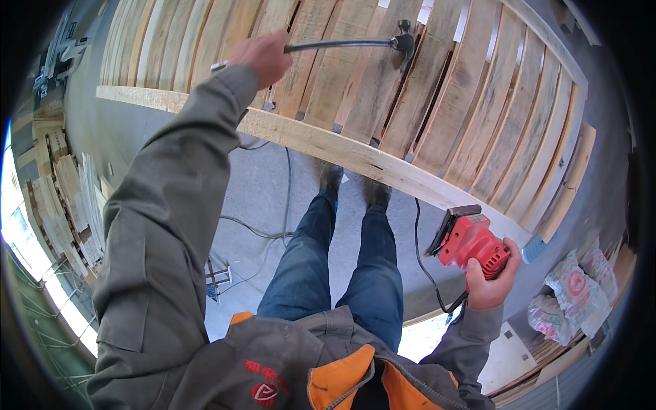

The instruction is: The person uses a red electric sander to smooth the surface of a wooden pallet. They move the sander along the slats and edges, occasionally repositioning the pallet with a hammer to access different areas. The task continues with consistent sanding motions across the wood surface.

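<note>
My left hand (261, 60) grips a claw hammer (342, 44) by the end of its dark handle. The hammer lies sideways over the slats of a wooden pallet-like frame (307, 133), its metal head pointing right; whether it touches the wood I cannot tell. In my right hand (490, 281) is a red electric sander (473, 246), held by its body, fingers wrapped round it. The sander's black sanding base is tilted up and to the left, close to the frame's near right edge. A black cord (422, 263) hangs from the sander.
Cables (287, 198) trail over the concrete floor under the frame, near my feet. Stacked wooden boards (65, 198) stand at the left. Plastic bags (574, 294) lie at the right, beside more boards. A small metal rack (219, 277) sits low on the left.
</note>
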Demonstrator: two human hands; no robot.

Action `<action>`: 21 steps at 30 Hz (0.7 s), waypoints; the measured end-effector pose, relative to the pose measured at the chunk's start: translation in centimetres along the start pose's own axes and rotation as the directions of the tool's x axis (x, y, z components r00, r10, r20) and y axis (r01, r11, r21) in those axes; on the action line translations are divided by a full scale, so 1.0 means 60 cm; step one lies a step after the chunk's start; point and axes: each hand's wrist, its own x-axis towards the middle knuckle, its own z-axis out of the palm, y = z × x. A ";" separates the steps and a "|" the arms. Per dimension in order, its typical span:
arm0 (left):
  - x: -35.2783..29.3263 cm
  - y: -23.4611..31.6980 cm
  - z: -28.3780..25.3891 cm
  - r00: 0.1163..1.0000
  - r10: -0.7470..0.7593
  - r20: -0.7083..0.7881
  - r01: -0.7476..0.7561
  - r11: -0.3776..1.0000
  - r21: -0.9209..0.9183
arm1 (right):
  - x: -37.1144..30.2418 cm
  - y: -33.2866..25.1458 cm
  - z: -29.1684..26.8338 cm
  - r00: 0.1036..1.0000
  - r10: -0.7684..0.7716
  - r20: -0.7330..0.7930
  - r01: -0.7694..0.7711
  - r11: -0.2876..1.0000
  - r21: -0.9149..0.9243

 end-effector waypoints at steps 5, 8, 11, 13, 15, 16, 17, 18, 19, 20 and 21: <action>-0.185 -0.010 -0.023 0.981 -0.172 0.089 0.192 0.912 -0.362 | 0.013 -0.020 0.000 0.996 -0.072 0.045 0.073 0.997 -0.016; -0.356 0.016 -0.005 0.935 -0.353 0.016 0.274 0.696 -0.663 | 0.022 -0.036 -0.003 0.989 -0.121 0.079 0.125 0.991 -0.038; -0.537 0.049 0.039 0.792 -0.594 0.142 0.461 0.429 -0.777 | 0.023 -0.063 0.013 0.982 -0.140 0.127 0.143 0.990 -0.010; -0.616 0.090 0.068 0.705 -0.656 0.271 0.487 0.169 -0.857 | 0.014 -0.084 0.023 0.976 -0.147 0.163 0.151 0.989 -0.012; -0.660 0.128 0.107 0.621 -0.657 0.428 0.447 -0.152 -0.881 | 0.011 -0.094 0.034 0.969 -0.144 0.199 0.149 0.989 -0.011; -0.673 0.144 0.120 0.598 -0.647 0.473 0.423 -0.247 -0.872 | 0.010 -0.099 0.038 0.966 -0.140 0.217 0.145 0.989 -0.011; -0.678 0.153 0.130 0.579 -0.632 0.515 0.395 -0.335 -0.855 | 0.006 -0.109 0.044 0.960 -0.148 0.239 0.158 0.987 -0.022; -0.679 0.158 0.141 0.574 -0.640 0.512 0.386 -0.340 -0.857 | 0.001 -0.118 0.051 0.953 -0.155 0.259 0.170 0.985 -0.033; -0.683 0.159 0.148 0.598 -0.629 0.497 0.369 -0.334 -0.867 | -0.003 -0.125 0.055 0.947 -0.160 0.278 0.179 0.983 -0.044; -0.683 0.160 0.150 0.622 -0.620 0.479 0.352 -0.325 -0.878 | -0.005 -0.123 0.059 0.943 -0.179 0.280 0.200 0.978 -0.050; -0.683 0.161 0.152 0.645 -0.609 0.461 0.336 -0.316 -0.888 | -0.005 -0.125 0.061 0.941 -0.181 0.285 0.205 0.977 -0.058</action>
